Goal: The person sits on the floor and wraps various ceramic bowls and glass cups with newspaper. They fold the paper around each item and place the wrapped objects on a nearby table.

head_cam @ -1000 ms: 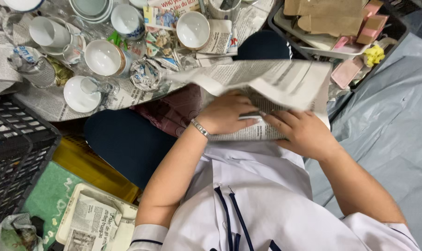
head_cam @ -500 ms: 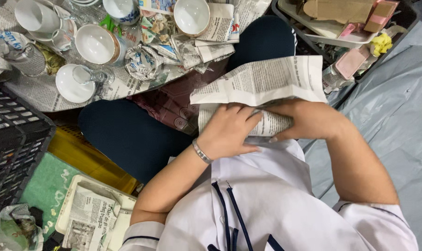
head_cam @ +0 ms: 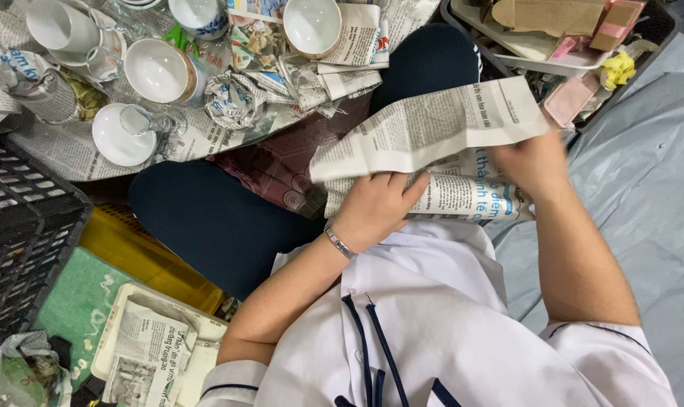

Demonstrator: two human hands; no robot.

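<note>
My left hand (head_cam: 376, 207) rests on a bundle wrapped in newspaper (head_cam: 462, 194) that lies in my lap, fingers curled over its left end. My right hand (head_cam: 534, 158) grips the right end of a loose newspaper sheet (head_cam: 425, 128), which is folded over the top of the bundle. What the bundle holds is hidden by the paper. A silver bracelet (head_cam: 340, 243) sits on my left wrist. I sit cross-legged in dark trousers (head_cam: 206, 218) and a white shirt.
On newspaper at the upper left stand several white cups and bowls (head_cam: 157, 69), a small glass (head_cam: 142, 120) and paper-wrapped items (head_cam: 232, 98). A black crate (head_cam: 18, 226) is at the left, a tray with newspaper (head_cam: 153, 354) below it, a bin of cardboard and pink bits (head_cam: 575, 45) at the upper right.
The loose sheet has been drawn over the bundle and lifted to the right by my right hand. My left hand has stayed pressed on the bundle's left end.
</note>
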